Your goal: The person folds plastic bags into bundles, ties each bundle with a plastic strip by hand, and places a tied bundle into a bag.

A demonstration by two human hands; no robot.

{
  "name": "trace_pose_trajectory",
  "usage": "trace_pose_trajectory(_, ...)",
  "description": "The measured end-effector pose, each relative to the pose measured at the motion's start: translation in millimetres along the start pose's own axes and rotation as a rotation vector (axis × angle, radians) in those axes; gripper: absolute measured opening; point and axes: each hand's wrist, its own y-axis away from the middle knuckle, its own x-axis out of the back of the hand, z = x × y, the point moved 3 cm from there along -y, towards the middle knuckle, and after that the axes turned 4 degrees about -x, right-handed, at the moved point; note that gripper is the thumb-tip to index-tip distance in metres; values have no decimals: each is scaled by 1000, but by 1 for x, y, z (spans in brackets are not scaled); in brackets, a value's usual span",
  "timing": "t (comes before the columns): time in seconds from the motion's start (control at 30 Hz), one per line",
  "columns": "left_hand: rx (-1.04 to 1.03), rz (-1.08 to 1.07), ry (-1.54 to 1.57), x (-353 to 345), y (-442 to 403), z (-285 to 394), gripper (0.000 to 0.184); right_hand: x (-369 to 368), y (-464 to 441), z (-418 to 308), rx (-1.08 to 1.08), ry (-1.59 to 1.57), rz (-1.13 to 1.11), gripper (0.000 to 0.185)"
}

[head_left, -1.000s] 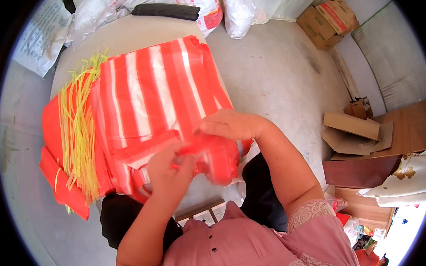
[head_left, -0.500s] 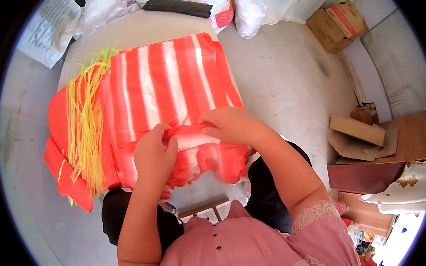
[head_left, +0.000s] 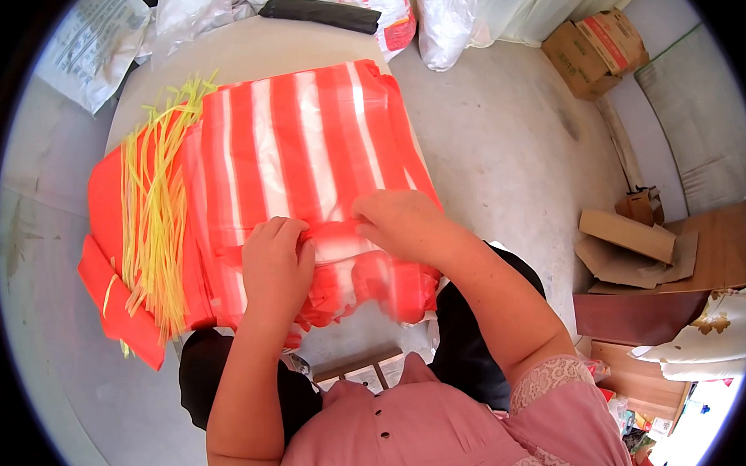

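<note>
A stack of red-and-white striped plastic bags (head_left: 292,145) lies in front of me, its near end gathered and hanging over the table edge in crumpled folds. My left hand (head_left: 277,257) is closed, thumb and fingers pinching the near part of the top bag. My right hand (head_left: 396,222) pinches the same bag a little to the right, its fingertips partly hidden. Between both hands a strip of the plastic is drawn up. To the left of the stack, a bundle of yellow strips (head_left: 155,232) rests on red sheeting (head_left: 105,197), with a rolled red piece (head_left: 121,303) below.
A black rolled bundle (head_left: 320,15) lies at the far end of the pale table (head_left: 219,51), beside white sacks (head_left: 444,25). On the right are a cardboard box (head_left: 593,53) and flattened cardboard (head_left: 632,244) on a brown cabinet. My knees are under the table's near edge.
The view has shifted slightly, so the stack appears a little further right. Both hands keep their pinch on the bag, with only small finger movement.
</note>
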Motion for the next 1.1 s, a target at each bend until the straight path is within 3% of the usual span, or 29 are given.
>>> trace_pose_trajectory(0.13,8,-14,12,1,1,0,16,-8,-4,-6,214,-88,208,19)
trace_pose_trajectory(0.23,43,-27,16,2,0,3,15,-21,-9,-15,407,-87,238,15)
trace_pose_trajectory(0.3,73,-62,16,1,0,2,14,-25,-10,-22,425,-114,264,12)
trace_pose_trajectory(0.43,-68,-35,97,0,2,1,15,-27,-10,-26,472,-71,302,8)
trace_pose_trajectory(0.63,-86,-47,95,5,7,-5,18,-23,12,-31,519,-14,50,24)
trace_pose_trajectory(0.73,-93,-39,115,7,9,-9,17,-33,20,-33,624,47,43,28)
trace_pose_trajectory(1.1,-144,-51,111,7,9,-11,17,-41,20,-34,775,123,204,21)
